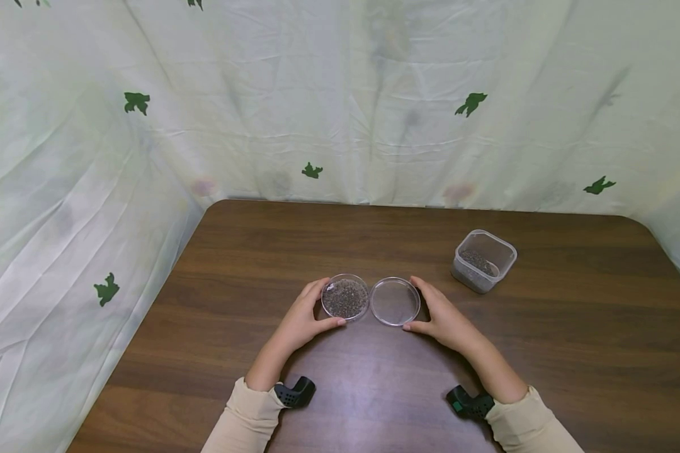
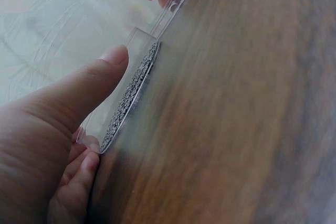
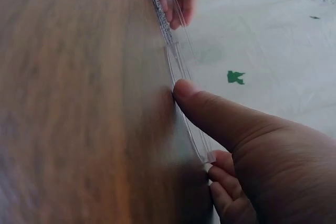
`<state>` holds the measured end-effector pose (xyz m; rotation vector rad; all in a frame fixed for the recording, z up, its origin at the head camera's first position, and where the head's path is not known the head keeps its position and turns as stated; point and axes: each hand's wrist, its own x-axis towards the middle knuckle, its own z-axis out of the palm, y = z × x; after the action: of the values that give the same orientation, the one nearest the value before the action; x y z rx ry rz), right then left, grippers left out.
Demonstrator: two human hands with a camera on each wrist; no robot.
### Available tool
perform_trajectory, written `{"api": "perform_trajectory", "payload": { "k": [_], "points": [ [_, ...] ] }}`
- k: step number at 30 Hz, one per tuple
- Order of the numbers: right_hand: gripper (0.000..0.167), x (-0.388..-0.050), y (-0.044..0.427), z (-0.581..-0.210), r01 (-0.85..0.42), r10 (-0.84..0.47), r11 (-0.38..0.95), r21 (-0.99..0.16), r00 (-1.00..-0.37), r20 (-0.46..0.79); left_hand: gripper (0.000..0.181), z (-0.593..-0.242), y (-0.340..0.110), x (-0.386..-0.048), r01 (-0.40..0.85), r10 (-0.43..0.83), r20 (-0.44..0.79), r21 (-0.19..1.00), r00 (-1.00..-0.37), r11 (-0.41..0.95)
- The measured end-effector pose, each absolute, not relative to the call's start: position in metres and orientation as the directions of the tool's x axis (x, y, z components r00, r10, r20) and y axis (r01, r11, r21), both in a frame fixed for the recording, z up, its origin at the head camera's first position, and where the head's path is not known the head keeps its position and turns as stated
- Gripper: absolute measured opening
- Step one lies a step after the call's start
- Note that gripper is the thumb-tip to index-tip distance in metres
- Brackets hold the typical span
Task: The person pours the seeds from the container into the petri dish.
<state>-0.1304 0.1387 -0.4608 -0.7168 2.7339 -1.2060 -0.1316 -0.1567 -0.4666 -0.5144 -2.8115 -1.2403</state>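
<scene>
A round clear petri dish (image 1: pixel 345 275) filled with dark grey granules (image 1: pixel 344 299) sits on the table in the head view. My left hand (image 1: pixel 303 324) grips it by the side, thumb at the near rim and fingers round the far left. Touching or almost touching it on the right is a shallow clear petri dish lid (image 1: pixel 395 303) with no granules visible in it. Thumb and fingers of my right hand (image 1: pixel 446 319) pinch this lid from the right. In the left wrist view, the granules (image 2: pixel 131 95) form a layer along the dish's bottom.
A square translucent plastic tub (image 1: pixel 501 255) with more dark granules stands farther back on the right. The brown wooden table (image 1: pixel 317 236) ends at a pale curtain (image 1: pixel 345 113) with green leaf-like shapes. Each wrist wears a black device (image 1: pixel 297 392).
</scene>
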Motion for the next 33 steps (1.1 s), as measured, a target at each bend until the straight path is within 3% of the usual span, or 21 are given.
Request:
{"api": "perform_trajectory", "payload": {
  "k": [26,33],
  "points": [
    [0.093,-0.129,0.137,-0.455,-0.363,-0.382,0.462,-0.809,-0.905,0.188,0.088,-0.466,-0.157,-0.132,0.304,0.287,0.150,0.715,-0.946,0.629],
    [0.086,-0.114,0.126,-0.418,-0.338,-0.368,0.422,-0.842,-0.912,0.182,0.088,-0.465,-0.156,-0.131,0.308,0.290,0.153,0.717,-0.945,0.625]
  ]
}}
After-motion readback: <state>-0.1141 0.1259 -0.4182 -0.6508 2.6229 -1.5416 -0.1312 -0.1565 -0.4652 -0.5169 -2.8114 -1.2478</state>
